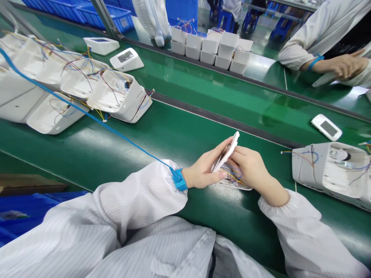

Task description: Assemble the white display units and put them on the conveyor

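My left hand [204, 172] is closed on a thin white plastic cover [227, 152], held tilted up on its edge. Beneath it lies an open white housing [236, 185] with blue, yellow and red wires showing inside. My right hand [251, 166] is closed behind the cover, its fingertips bent in close to the wires. What those fingertips hold, if anything, is hidden by the cover. A blue wrist strap [178, 178] with a cord is round my left wrist.
White housings with loose wires [116, 94] crowd the left; more housings [330, 166] stand at right. A white device with a screen [327, 127] lies behind those. Stacked white cases [208, 48] line the far side. A co-worker's hand [344, 67] works at upper right.
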The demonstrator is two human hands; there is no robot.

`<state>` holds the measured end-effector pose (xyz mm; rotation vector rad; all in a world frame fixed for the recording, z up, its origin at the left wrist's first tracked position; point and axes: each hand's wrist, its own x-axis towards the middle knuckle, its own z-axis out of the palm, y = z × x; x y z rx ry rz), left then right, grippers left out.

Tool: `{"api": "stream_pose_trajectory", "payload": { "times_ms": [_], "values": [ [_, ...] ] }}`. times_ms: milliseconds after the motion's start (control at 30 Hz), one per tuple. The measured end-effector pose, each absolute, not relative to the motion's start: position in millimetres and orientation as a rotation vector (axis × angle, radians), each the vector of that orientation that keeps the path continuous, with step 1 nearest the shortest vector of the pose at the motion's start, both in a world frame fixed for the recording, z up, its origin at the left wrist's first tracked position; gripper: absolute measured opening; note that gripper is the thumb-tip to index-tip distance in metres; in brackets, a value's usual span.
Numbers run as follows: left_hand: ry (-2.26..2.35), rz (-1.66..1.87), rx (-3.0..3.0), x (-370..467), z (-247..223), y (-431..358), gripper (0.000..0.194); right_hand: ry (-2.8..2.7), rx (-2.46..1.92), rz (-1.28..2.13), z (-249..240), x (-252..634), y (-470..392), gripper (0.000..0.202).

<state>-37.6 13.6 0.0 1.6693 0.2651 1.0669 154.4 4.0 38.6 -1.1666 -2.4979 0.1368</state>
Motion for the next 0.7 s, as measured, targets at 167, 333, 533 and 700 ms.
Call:
{"api": "stream_pose_trajectory", "payload": {
  "times_ms": [167, 333, 533, 700],
  "values": [
    [0.26, 1.048, 1.59, -36.6, 3.1, 12.4, 0.079, -2.466, -1.163, 0.059, 39.1, 151.2, 2.4, 0.03],
    [0.285, 1.011, 1.459, -37.4, 1.4, 12.8, 0.08, -2.449, -1.204, 0.155, 41.2, 149.1, 3.5, 0.029],
    [0.298, 1.03, 1.436, -37.1, -6.1, 14.0, 0.079, -2.384, -1.292, 0.664, 75.3, 161.1, 1.0, 0.033],
    [0.318, 1.019, 1.456, -36.8, -3.1, 12.8, 0.079, -2.471, -1.174, 0.778, 92.5, 161.6, -12.6, 0.023]
  ]
}}
